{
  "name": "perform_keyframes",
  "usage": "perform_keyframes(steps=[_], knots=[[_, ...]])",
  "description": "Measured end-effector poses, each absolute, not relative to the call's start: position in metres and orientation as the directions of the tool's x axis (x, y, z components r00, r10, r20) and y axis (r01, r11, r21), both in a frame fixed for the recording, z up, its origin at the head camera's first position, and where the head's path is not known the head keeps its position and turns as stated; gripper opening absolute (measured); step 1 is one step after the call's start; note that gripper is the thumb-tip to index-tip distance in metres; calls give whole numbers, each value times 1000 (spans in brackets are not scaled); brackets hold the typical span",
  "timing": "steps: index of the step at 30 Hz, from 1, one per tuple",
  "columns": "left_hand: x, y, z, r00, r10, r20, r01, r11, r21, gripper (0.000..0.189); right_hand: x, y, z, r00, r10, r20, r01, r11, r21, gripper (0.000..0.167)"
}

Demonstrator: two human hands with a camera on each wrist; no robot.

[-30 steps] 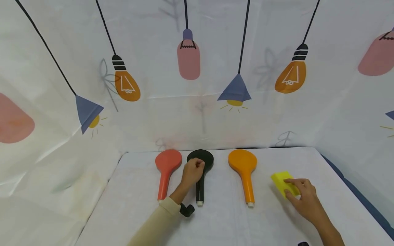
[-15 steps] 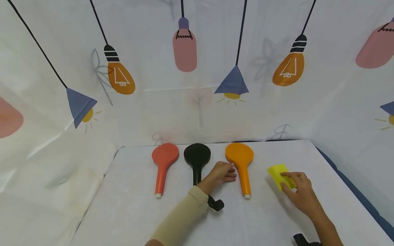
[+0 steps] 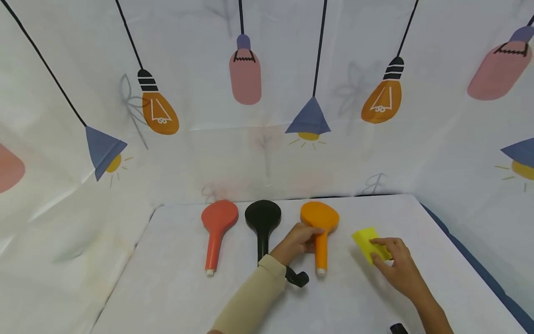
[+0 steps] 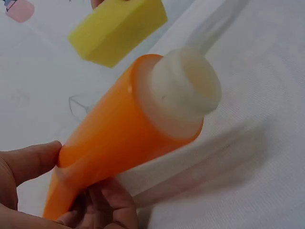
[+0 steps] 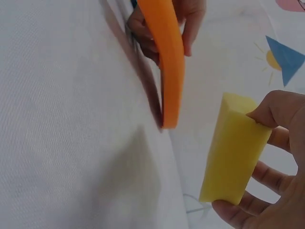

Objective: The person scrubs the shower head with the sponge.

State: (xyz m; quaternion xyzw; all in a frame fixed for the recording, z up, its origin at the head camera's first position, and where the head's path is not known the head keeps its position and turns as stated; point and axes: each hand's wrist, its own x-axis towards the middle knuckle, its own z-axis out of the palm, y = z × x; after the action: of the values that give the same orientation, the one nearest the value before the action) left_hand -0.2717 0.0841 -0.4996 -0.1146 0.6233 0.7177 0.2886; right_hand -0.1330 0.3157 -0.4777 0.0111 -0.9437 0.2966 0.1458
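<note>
Left grip (image 3: pixel 298 241) pinching an orange paddle (image 3: pixel 320 215), lower centre of the head view, right grip (image 3: pixel 397 266) pinching a yellow sponge (image 3: pixel 368 243), lower right

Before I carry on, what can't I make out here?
Head view: handle end of the black paddle, behind the left sleeve.
Right wrist view: handle end of the orange paddle, cut off by top edge.
Left wrist view: most of the right hand, beyond the top edge.
</note>
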Motion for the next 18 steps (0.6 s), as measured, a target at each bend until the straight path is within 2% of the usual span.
perform_keyframes(steps=[5,8,13,18], knots=[[-264,62,-496,-817,373,-440,-504,-88,859,39,-135,304,-475,-949,55,309,-136,814,-565,32],[-256,40,-488,-829,423,-366,-454,-126,882,42,-136,291,-470,-921,32,388,-211,795,-568,34],[-236,-2,-469,-841,487,-234,-385,-236,892,34,-141,255,-450,-820,-38,572,-405,744,-531,43],[-217,-35,-457,-856,489,-166,-328,-267,906,33,-148,208,-430,-713,-174,679,-564,718,-408,49]])
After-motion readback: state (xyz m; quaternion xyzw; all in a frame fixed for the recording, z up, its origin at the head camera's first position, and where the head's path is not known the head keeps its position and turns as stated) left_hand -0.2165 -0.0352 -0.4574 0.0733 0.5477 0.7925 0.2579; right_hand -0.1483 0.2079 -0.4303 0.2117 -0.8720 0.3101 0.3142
